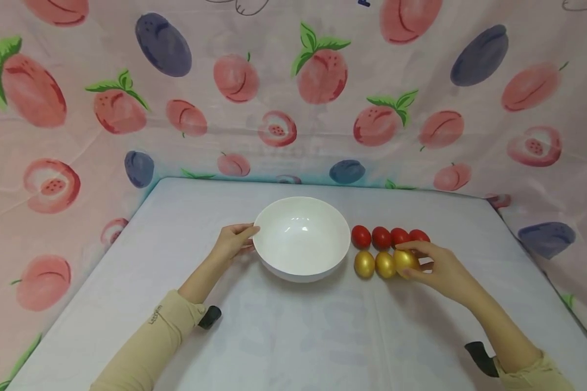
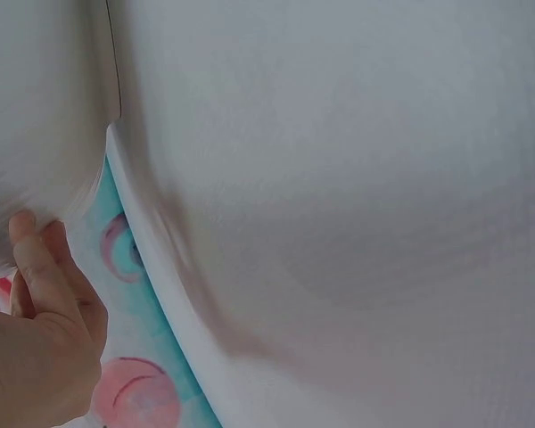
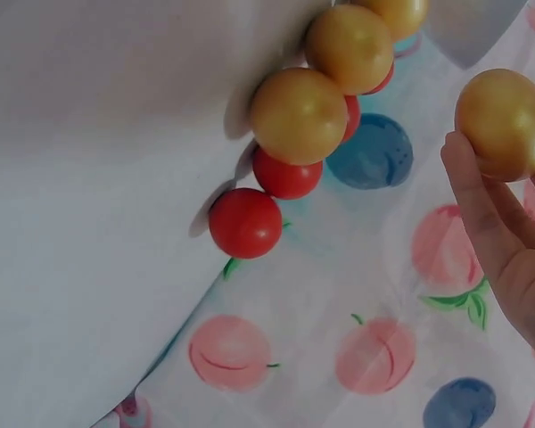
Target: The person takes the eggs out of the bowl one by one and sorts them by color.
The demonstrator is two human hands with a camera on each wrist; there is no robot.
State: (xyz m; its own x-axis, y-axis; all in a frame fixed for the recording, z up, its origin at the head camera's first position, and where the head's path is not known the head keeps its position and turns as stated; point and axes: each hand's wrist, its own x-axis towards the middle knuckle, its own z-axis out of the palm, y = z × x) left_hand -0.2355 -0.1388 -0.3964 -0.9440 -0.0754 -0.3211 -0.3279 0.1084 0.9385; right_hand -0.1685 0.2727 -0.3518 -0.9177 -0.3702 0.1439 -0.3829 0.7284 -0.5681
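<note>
A white bowl [image 1: 300,239] stands on the table, and my left hand [image 1: 231,240] grips its left rim with the thumb on top. In the left wrist view that hand [image 2: 49,312] holds the bowl's edge at the far left. My right hand [image 1: 442,269] pinches a golden egg [image 1: 405,262] between thumb and fingers, above the right end of a row of golden eggs [image 1: 364,264]. The right wrist view shows the held egg [image 3: 502,125] raised apart from the golden eggs [image 3: 299,116] on the table. Behind them lies a row of red eggs [image 1: 361,237], partly hidden by the right hand.
The egg rows lie just right of the bowl. A white cloth covers the table [image 1: 293,336]. A fruit-patterned cloth [image 1: 274,81] hangs behind and at both sides. Dark pieces [image 1: 210,317] sit at the wrists.
</note>
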